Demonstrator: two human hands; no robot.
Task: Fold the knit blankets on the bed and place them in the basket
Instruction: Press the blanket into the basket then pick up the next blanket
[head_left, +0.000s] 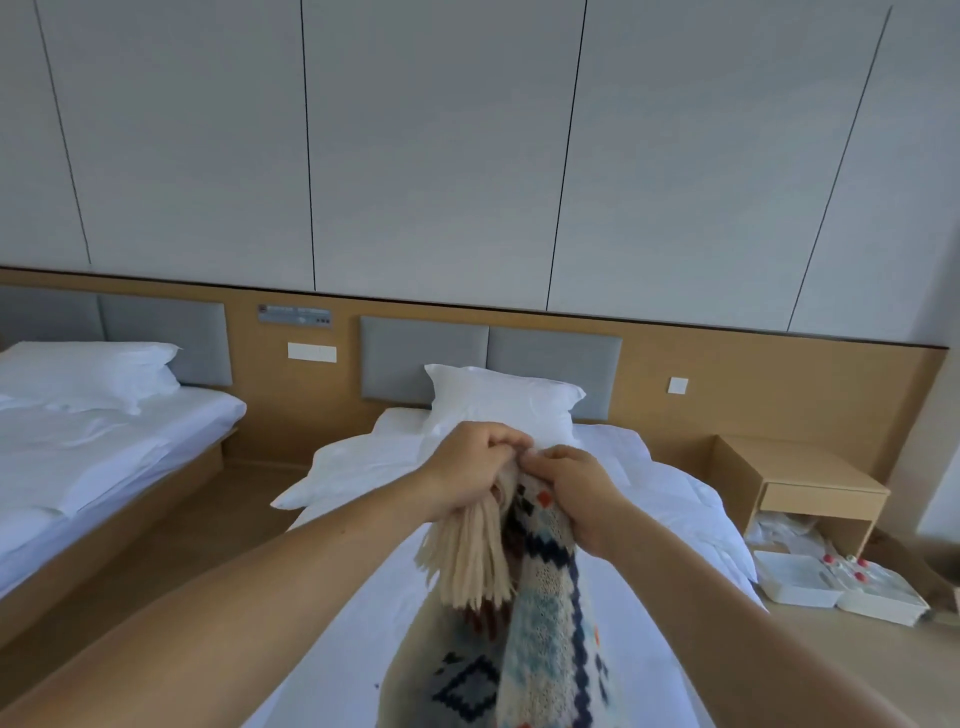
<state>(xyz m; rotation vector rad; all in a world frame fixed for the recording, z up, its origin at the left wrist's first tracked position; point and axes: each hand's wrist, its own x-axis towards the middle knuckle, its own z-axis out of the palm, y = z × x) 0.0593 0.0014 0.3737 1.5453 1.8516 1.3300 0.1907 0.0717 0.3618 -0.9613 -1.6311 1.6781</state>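
Observation:
A patterned knit blanket (545, 623), cream with navy, light blue and orange motifs, hangs from both my hands over the white bed (649, 493). My left hand (467, 467) grips its top edge, where a cream fringe (467, 561) dangles below the fist. Right beside it, my right hand (576, 493) is closed on the same edge. Both hands are raised together above the middle of the bed. The blanket's lower part runs out of the bottom of the view. No basket is in sight.
A white pillow (504, 405) leans on the grey headboard behind my hands. A second bed (104, 441) stands at the left across a floor gap. A wooden nightstand (810, 483) is at the right, with white trays (831, 587) on the floor.

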